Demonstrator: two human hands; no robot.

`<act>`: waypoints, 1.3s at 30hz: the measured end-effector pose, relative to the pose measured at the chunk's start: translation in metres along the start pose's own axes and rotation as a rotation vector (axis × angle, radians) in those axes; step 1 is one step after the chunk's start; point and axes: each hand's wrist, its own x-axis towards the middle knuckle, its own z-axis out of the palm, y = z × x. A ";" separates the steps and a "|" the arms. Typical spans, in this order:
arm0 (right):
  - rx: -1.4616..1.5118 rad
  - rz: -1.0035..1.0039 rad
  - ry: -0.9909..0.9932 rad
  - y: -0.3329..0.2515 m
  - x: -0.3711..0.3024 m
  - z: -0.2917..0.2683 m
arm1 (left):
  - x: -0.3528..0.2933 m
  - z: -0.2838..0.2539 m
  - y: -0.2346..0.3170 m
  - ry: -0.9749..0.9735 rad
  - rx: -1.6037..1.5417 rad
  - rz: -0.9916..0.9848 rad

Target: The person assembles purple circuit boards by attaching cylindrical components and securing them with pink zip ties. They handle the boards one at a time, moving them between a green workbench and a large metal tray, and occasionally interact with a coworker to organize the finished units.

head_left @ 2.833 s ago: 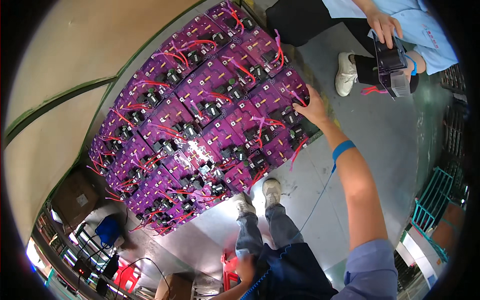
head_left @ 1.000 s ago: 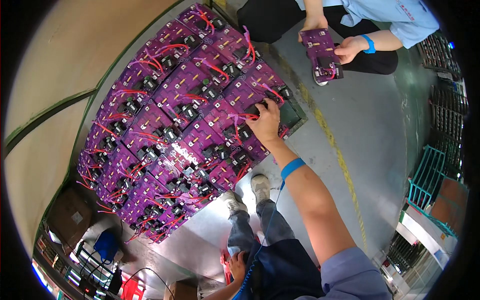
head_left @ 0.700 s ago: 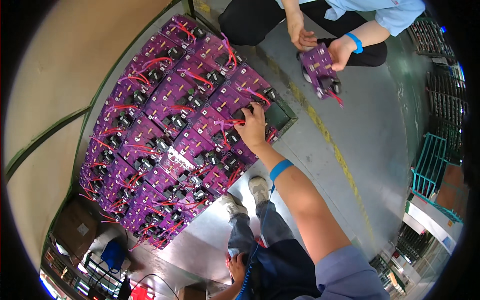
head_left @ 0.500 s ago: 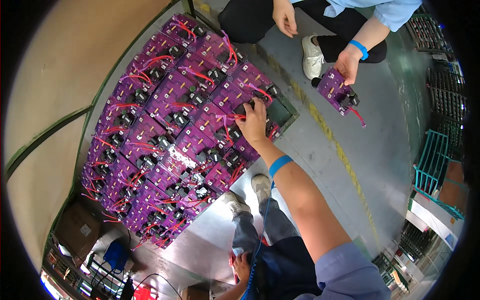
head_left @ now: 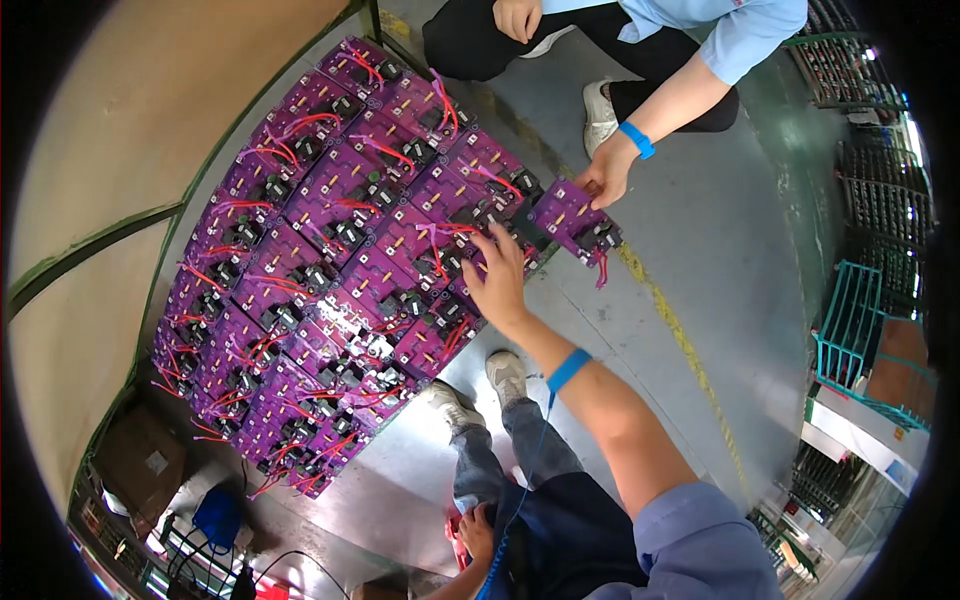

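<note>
My right hand [head_left: 497, 275], wearing a blue wrist strap [head_left: 568, 370], reaches over the right edge of a spread of purple circuit boards [head_left: 350, 180]. Its fingers are apart, close to a board with red wires [head_left: 440, 245]; nothing is gripped in them. The boards carry black parts and red-purple leads. My left hand [head_left: 478, 535] is low by my lap, fingers curled at a red thing [head_left: 455, 545] that is mostly hidden. Beyond my right hand, a co-worker's hand [head_left: 608, 175] holds another purple circuit board [head_left: 572, 215] by its edge, near the corner of the spread.
The co-worker sits at the far side, a white shoe [head_left: 600, 118] on the grey floor. A yellow floor line [head_left: 690, 350] runs past on the right. Racks of boards [head_left: 885, 200] and a teal cart [head_left: 850, 310] stand further right. A cardboard box [head_left: 140, 455] lies lower left.
The co-worker's hand has brought its board left, to the corner of the spread. My right hand has drawn back slightly with its fingers spreading. My left hand stays low.
</note>
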 end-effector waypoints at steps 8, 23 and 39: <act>0.237 0.135 -0.118 -0.001 -0.109 -0.056 | 0.001 0.001 0.000 -0.035 -0.099 -0.009; 0.838 0.785 -0.083 0.040 -0.085 -0.151 | 0.009 -0.032 0.022 -0.147 -0.051 -0.021; 0.324 0.169 -0.914 -0.042 -0.284 -0.216 | -0.071 -0.056 -0.030 -0.422 0.011 -0.044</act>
